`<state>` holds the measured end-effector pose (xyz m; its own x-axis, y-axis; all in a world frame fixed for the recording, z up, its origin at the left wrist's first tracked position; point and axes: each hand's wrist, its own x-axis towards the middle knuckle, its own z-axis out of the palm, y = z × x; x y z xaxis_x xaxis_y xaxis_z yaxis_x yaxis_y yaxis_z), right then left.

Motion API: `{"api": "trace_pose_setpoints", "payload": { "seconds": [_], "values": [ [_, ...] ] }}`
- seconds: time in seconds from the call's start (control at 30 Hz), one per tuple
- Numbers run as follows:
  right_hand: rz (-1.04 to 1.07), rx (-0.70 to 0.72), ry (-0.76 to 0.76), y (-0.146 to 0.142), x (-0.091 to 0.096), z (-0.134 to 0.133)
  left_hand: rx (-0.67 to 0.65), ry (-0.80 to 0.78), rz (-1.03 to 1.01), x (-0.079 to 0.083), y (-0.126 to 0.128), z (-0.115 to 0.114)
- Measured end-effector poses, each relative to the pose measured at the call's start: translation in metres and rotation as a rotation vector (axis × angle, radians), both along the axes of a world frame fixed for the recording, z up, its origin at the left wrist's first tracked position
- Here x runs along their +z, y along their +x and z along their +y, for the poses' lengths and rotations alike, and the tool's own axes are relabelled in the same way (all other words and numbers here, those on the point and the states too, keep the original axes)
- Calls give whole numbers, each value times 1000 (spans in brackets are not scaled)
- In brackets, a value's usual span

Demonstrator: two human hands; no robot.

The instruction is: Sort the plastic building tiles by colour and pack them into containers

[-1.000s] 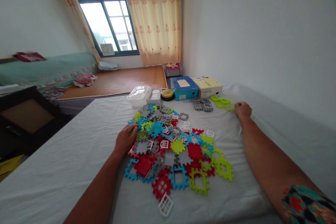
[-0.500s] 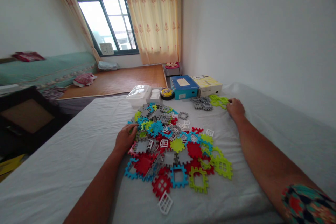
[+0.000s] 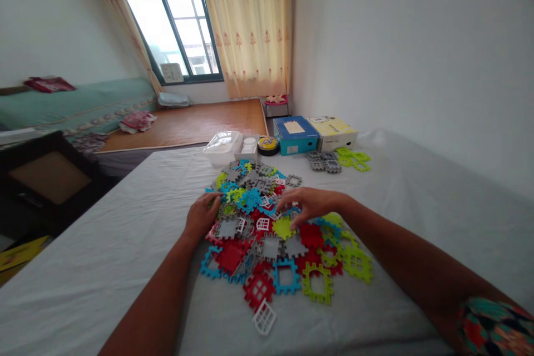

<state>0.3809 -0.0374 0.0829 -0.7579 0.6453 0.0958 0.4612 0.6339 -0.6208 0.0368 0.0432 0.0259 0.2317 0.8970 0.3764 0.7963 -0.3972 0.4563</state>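
A heap of interlocking plastic building panels in red, blue, grey and lime green lies across the white sheet. My left hand (image 3: 203, 214) rests against the heap's left edge, thumb and fingers slightly apart beside a grey-and-green panel (image 3: 228, 210). Over the middle of the heap is my right hand (image 3: 311, 204), fingers spread, with nothing visible in it. Its thumb is close to a solid lime-green panel (image 3: 283, 227); I cannot tell whether they touch. Small white window pieces, one (image 3: 264, 317) at the front, lie among the panels.
Sorted grey panels (image 3: 323, 161) and lime-green panels (image 3: 352, 159) lie at the back right. Behind them stand a blue box (image 3: 295, 135) and a yellow-and-white box (image 3: 332, 132). A round tin (image 3: 268, 146) and a clear plastic container (image 3: 223, 146) line the back edge.
My right hand has left the lime-green panels at the back right and come left and nearer, over the heap. My left hand stays at the heap's left edge.
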Motion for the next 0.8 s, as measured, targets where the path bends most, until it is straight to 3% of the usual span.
{"api": "trace_pose_setpoints", "payload": {
  "seconds": [0.1,0.2,0.37,0.43,0.5,0.57,0.7,0.8],
  "values": [
    [-118,80,121,-14,2,-11,-5,7,-3,0,0,0],
    [-132,65,111,-15,1,-13,-5,15,6,0,0,1],
    [26,60,-183,5,9,-5,-8,16,11,-2,-1,1],
    [108,-3,-296,23,10,5,-8,8,15,-2,-2,2],
    [205,-210,-326,49,6,17,-7,1,20,-2,-2,2],
    [307,-532,-268,81,-5,30,-8,1,19,-2,-2,2],
    [310,-1244,71,155,-40,49,-6,-2,16,-1,-1,1],
    [103,-1545,296,199,-64,52,-3,-7,14,0,-1,2]
  ]
}}
